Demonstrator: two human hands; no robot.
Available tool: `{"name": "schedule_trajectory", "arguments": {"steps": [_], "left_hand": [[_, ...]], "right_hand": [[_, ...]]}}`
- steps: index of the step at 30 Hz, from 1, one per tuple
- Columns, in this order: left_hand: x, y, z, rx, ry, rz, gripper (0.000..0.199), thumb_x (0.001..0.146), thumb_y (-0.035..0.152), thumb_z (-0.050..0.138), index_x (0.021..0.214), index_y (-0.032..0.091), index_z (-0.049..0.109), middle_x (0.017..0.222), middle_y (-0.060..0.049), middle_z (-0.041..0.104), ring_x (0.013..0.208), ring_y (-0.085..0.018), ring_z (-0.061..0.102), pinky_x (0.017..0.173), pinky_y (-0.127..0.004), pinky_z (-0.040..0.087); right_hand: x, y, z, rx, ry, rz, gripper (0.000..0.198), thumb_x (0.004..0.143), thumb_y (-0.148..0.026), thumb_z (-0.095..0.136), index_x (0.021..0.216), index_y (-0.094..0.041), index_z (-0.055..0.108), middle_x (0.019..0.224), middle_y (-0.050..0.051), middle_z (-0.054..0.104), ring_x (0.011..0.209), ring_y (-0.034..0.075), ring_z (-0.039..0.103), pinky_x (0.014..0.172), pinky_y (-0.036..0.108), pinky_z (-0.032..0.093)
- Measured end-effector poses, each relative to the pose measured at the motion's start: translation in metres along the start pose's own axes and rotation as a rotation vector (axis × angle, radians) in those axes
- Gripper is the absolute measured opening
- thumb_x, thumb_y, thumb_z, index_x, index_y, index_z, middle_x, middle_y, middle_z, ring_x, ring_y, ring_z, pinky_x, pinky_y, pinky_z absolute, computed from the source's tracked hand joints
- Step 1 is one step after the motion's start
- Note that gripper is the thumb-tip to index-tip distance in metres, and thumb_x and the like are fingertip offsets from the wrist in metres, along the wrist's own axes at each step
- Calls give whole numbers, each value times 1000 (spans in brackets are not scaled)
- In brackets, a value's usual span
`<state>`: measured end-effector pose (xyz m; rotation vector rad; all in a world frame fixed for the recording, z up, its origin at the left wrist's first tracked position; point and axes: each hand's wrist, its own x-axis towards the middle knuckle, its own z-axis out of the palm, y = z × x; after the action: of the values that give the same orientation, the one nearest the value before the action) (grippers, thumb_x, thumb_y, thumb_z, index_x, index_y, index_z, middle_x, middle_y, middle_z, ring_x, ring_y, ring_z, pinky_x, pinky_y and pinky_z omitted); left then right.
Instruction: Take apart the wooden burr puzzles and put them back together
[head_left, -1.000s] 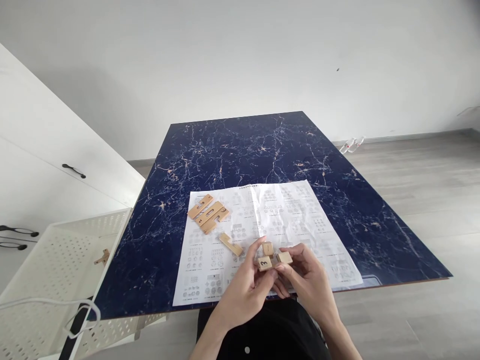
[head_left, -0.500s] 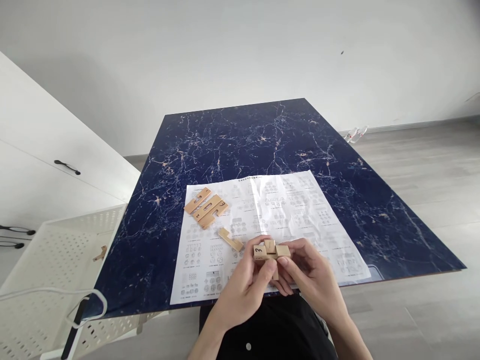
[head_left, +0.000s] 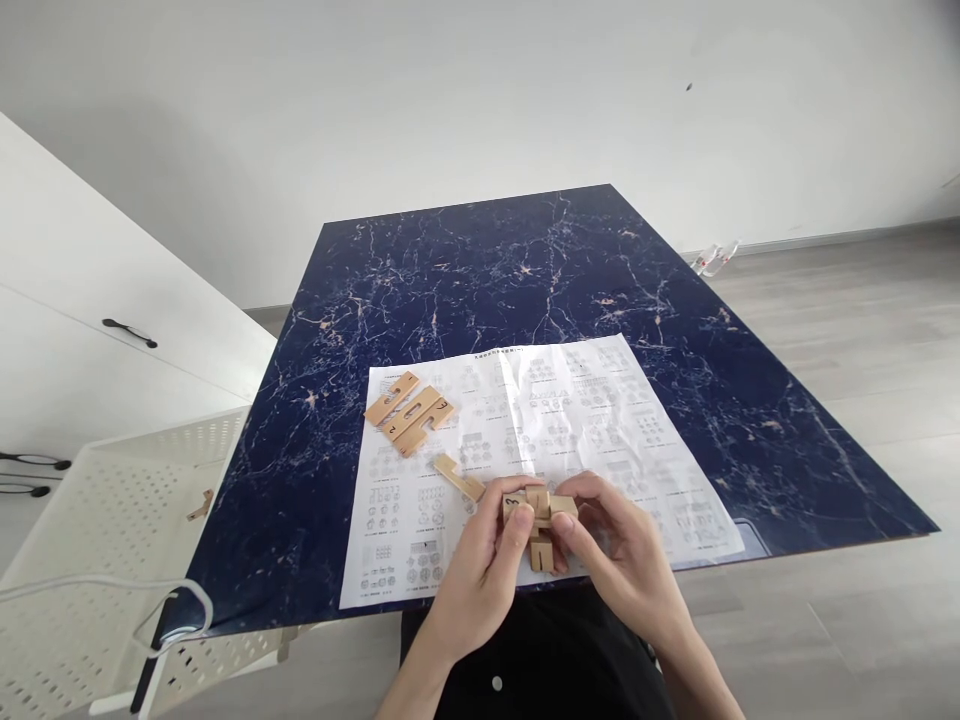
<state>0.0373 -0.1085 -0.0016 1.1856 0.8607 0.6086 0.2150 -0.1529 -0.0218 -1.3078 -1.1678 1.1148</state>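
Observation:
Near the table's front edge, both my hands hold a cluster of notched wooden puzzle pieces with dark marks, one a "3". My left hand is closed on its left side, thumb on the front face. From the right, my right hand grips the cluster, its thumb against a block end. A lower block end sticks out beneath, between the hands. Just left of my left fingers lies a loose notched wooden piece. Farther left, several flat, numbered wooden pieces with slots and notches lie side by side. My fingers hide parts of the cluster.
A creased white instruction sheet with small printed diagrams lies under the pieces on a dark blue marbled table. To the left stand a cream perforated cart with a white cable and a white cabinet.
My left thumb has moved up onto the cluster's left part. The lower block end now shows more fully below. The view has shifted slightly, and the loose pieces lie as before.

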Motion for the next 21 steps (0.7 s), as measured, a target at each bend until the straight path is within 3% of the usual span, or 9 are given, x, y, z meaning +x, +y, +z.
{"name": "schedule_trajectory", "arguments": {"steps": [14, 21], "left_hand": [[0, 2, 0, 49, -16, 31, 40, 114, 57, 49, 130, 23, 63, 98, -4, 74, 88, -23, 72, 88, -37, 60], [0, 0, 1, 98, -13, 41, 45, 113, 62, 48, 128, 22, 63, 89, -3, 68, 82, -22, 68, 79, -35, 56]], "right_hand": [[-1, -5, -1, -4, -76, 7, 34, 112, -46, 57, 86, -24, 61, 74, 0, 59, 63, 17, 55, 59, 31, 44], [-1, -6, -3, -18, -109, 36, 43, 112, -51, 52, 79, -24, 52, 69, -2, 50, 61, 16, 44, 57, 30, 37]]}}
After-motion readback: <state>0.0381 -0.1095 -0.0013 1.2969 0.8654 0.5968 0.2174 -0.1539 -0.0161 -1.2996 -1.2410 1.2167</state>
